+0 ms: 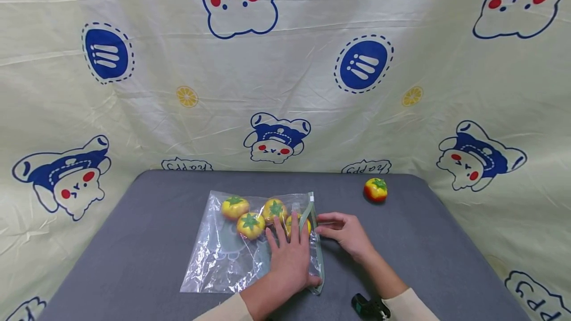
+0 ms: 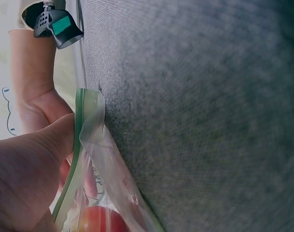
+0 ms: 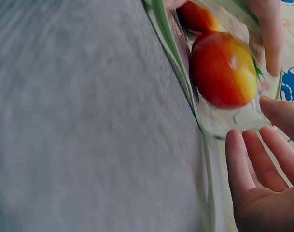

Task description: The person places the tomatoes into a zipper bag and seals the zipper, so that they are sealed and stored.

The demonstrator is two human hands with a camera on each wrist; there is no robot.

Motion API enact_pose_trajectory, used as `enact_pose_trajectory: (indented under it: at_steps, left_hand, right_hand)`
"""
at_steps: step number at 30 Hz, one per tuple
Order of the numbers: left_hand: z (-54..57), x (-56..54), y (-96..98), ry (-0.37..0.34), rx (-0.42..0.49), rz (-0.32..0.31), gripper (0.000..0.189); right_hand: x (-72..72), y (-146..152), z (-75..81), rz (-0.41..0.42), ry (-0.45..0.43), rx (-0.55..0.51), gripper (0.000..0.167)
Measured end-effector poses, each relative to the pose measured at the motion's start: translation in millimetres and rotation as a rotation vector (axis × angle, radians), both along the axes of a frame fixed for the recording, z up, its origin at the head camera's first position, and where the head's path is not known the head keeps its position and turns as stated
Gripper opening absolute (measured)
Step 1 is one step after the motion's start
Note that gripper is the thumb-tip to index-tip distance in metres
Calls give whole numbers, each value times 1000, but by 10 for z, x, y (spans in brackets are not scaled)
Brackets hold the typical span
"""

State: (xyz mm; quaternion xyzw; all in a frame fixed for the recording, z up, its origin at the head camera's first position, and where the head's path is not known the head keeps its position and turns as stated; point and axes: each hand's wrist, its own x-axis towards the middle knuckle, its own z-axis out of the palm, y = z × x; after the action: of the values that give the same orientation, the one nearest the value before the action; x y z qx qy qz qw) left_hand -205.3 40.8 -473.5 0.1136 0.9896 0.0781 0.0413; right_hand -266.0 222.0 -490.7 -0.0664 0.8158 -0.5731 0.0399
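Observation:
A clear zip bag (image 1: pixel 214 261) with a green strip along its mouth lies flat, the mouth facing right. Inside sit several red-and-yellow tomato-like fruits (image 1: pixel 251 225) with green star-shaped tops. My left hand (image 1: pixel 290 259) rests over the mouth end of the bag, fingers straight and spread. In the left wrist view its thumb lies against the green strip (image 2: pixel 79 116). Just right of the mouth is my right hand (image 1: pixel 348 232), thumb and fingers apart and holding nothing. In the right wrist view its fingertips are right at the bag's edge, near a fruit (image 3: pixel 224 70) inside.
One more tomato-like fruit (image 1: pixel 375 190) stands outside the bag at the table's back right. The grey table (image 1: pixel 134 241) ends at a printed curtain (image 1: pixel 285 78). A black wrist camera (image 1: pixel 370 306) sits by the right sleeve.

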Motion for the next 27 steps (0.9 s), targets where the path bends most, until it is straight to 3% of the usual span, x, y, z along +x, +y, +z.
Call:
enact_pose_trajectory:
  at_steps: [17,27]
  left_hand:
    - [1,33,12,32,-39,7,131]
    - [-7,46,12,49,-57,11,133]
  right_hand:
    - [-152,437,51,-158,115,78,43]
    - [-288,676,61,-279,112,45,46]
